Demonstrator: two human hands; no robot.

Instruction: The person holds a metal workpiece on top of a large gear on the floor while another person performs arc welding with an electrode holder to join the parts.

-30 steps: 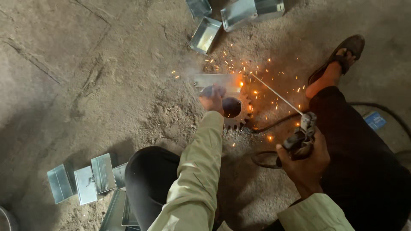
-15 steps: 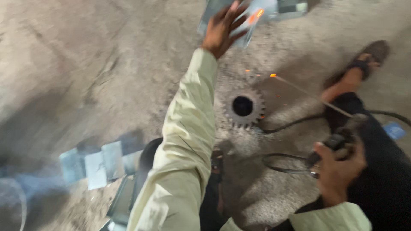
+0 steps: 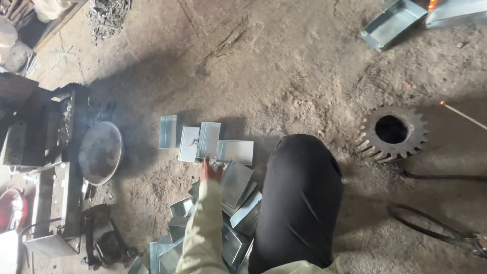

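Below the camera, the dirt floor (image 3: 284, 66) fills nearly the whole view, and the person's bent knee in black cloth (image 3: 299, 198) rises from it as the largest single shape. Take the knee as the landmark. Left of it lies a loose heap of folded sheet-metal trays (image 3: 234, 187), galvanised and shallow, with a few laid flat in a row at the far edge of the heap. Right of the knee, and a little farther away, sits a heavy toothed gear (image 3: 391, 133) lying flat, bore upward. Well left of the knee a round metal pan (image 3: 100, 151) rests beside a dark metal stand (image 3: 38, 127). Beyond the gear, a thin welding rod (image 3: 462, 115) with a glowing tip slants in from the right edge.

The left hand (image 3: 209, 171) reaches into the heap; its fingers rest on the pile, seemingly half curled, gripping nothing that can be made out. The nearest tray lies just right of the fingers, its long axis running away from the person. The right hand is out of sight.
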